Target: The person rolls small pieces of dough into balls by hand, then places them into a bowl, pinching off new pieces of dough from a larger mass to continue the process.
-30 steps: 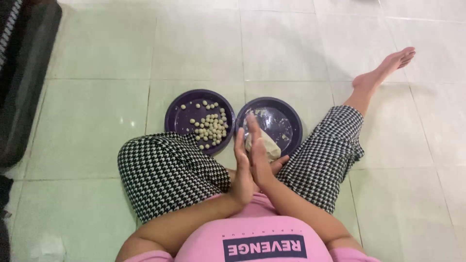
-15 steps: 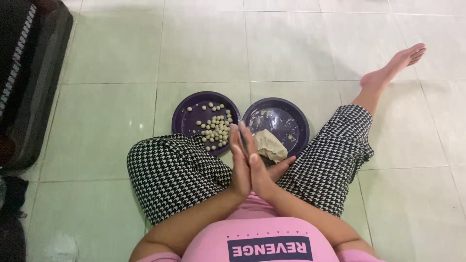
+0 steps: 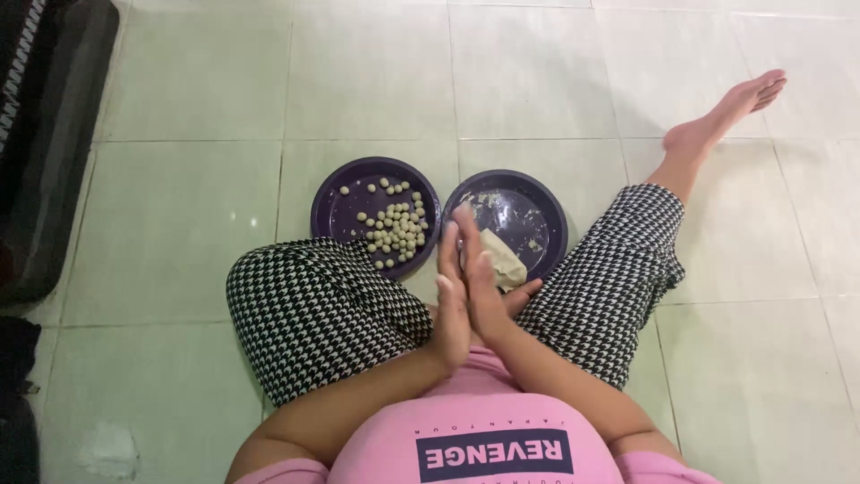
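Two palms pressed flat over two purple plates

Both hands meet palm to palm, fingers straight and pointing away from the body: left hand [image 3: 451,300], right hand [image 3: 484,287]. Whether anything sits between them, I cannot tell. They hover just above the near rims of the plates on the floor [image 3: 179,224]. The left plate [image 3: 333,208] holds many small pale balls [image 3: 399,229]. The right plate [image 3: 548,220] holds a dough lump [image 3: 503,262], just beside the right fingers.

Home interior, floor-level: pale green glossy floor tiles [image 3: 537,81], person seated barefoot in houndstooth trousers, two purple plates [image 3: 333,208] on floor, dark furniture edge [image 3: 45,134] at left.
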